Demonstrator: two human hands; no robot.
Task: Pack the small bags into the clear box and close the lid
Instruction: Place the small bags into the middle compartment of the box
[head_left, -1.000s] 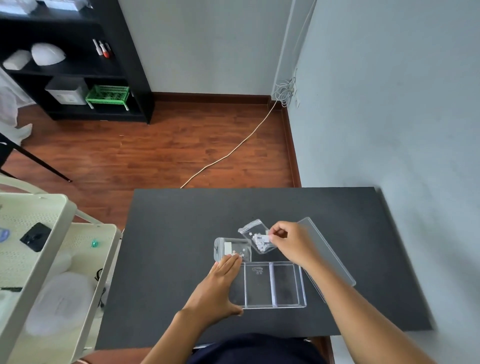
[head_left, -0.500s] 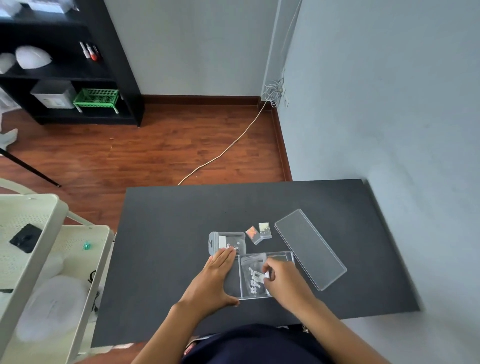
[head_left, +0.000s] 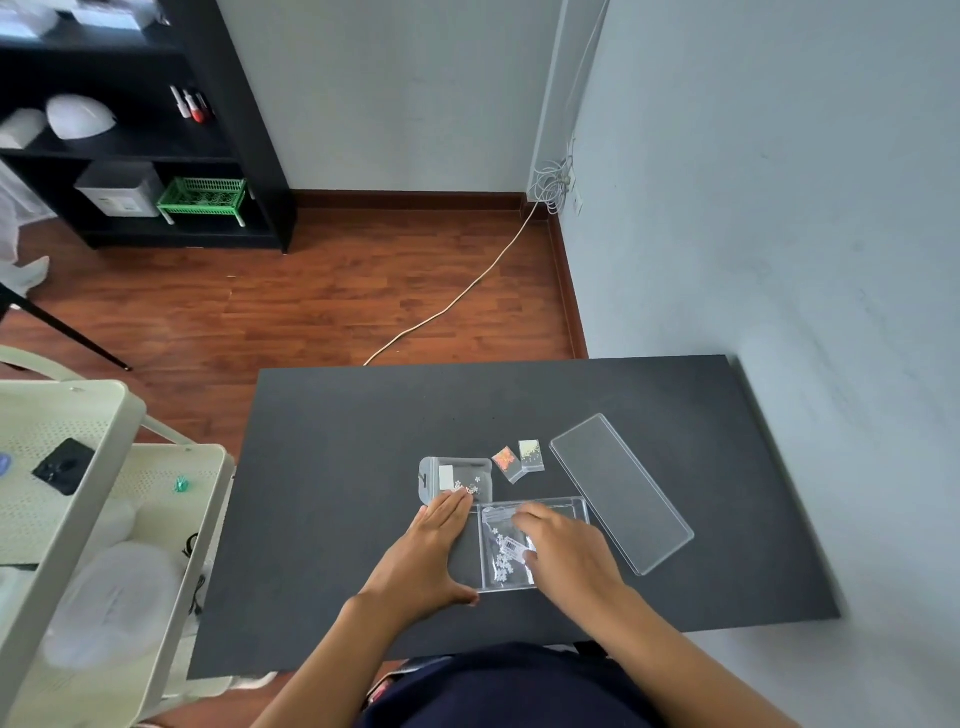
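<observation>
One clear box (head_left: 571, 506) lying flat on the black worktop (head_left: 337, 493), just in front of the person's body. Inside it, one small clear bag (head_left: 501, 558) of white flower-shaped bits with a barcode label, lying flat in the middle of the box. Right hand (head_left: 566, 558) spread palm down over the right part of the box, fingers slightly bent and resting on that bag, pressing rather than pinching; nothing closed in the fist. Left hand (head_left: 428, 558) open and flat at the box's 9 o'clock side, fingers together and pointing to 12 o'clock, thumb stretched out along the box's near edge, bracing the box, nothing grasped. Three more bags outside the box: one larger clear zip bag (head_left: 456, 478) with a white label and white bits at the box's 11 o'clock, its near edge just beside the left fingertips; one tiny orange packet (head_left: 505, 462) and one tiny pale-yellow packet (head_left: 531, 454) at 12 o'clock, touching each other. One clear lid (head_left: 621, 491) lying flat at the box's 2 o'clock, slanted, off the box. To the left of the worktop, one cream trolley (head_left: 78, 467).
</observation>
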